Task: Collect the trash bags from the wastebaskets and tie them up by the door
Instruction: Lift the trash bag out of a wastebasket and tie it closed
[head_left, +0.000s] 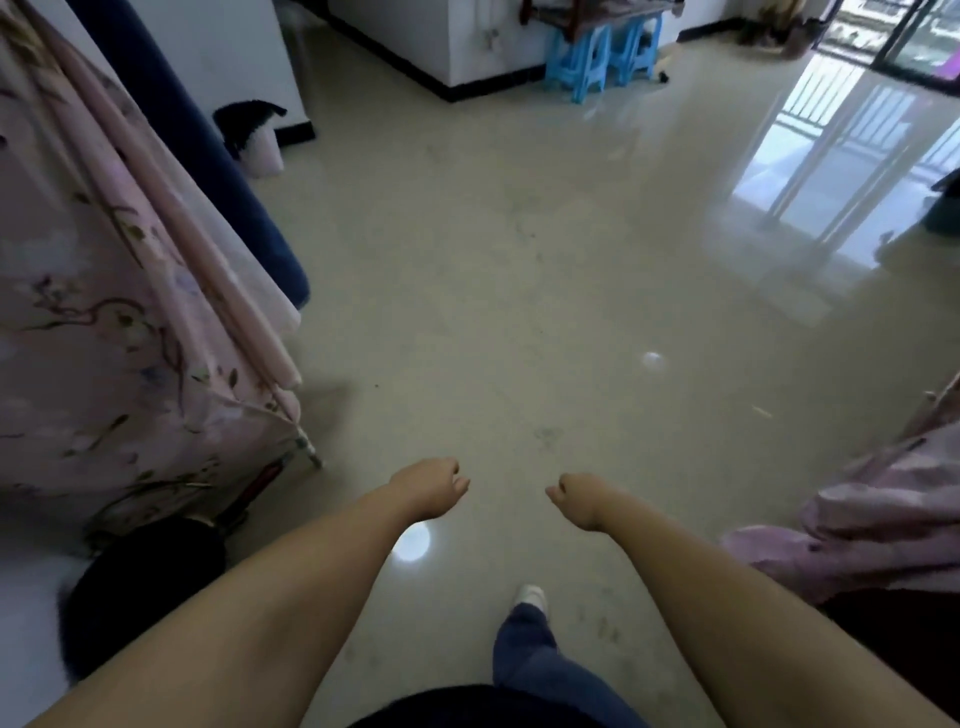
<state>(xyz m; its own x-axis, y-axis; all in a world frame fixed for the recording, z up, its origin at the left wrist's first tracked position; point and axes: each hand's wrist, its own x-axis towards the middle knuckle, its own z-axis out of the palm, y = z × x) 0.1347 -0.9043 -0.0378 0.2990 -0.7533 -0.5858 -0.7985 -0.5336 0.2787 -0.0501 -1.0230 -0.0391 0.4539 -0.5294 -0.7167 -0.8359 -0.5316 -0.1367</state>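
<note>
Both arms stretched forward over the glossy beige floor (519, 291). Left hand (431, 488) and right hand (579, 499) hang near each other, apart, not touching. Fingers of both are curled under with nothing in them; wrists bent down, knuckles facing the camera. Loose or tight curl, cannot tell.

Landmark: the floor's middle, just ahead of the hands. Left of it, a pink floral cloth (119, 322) drapes over a frame, reaching down to the floor. Behind the cloth, a dark blue rolled thing (208, 156) leans along the white wall. Further up-left from the landmark, a small white wastebasket (262, 150) stands on the floor by the wall base, with a black trash bag (247, 117) folded over its rim. It is well apart from both hands.

Far beyond the landmark, blue plastic stools (602, 57) sit under a dark wooden piece. Far right, glass balcony doors (904, 36) throw bright reflections on the floor. Right of the landmark, near the right arm, more pinkish cloth (872, 509) is bunched.

Below the hands, one leg in blue trousers (530, 660) with a white shoe (531, 597) steps on the floor. A dark round shape (140, 587) lies under the left arm, blurred.
</note>
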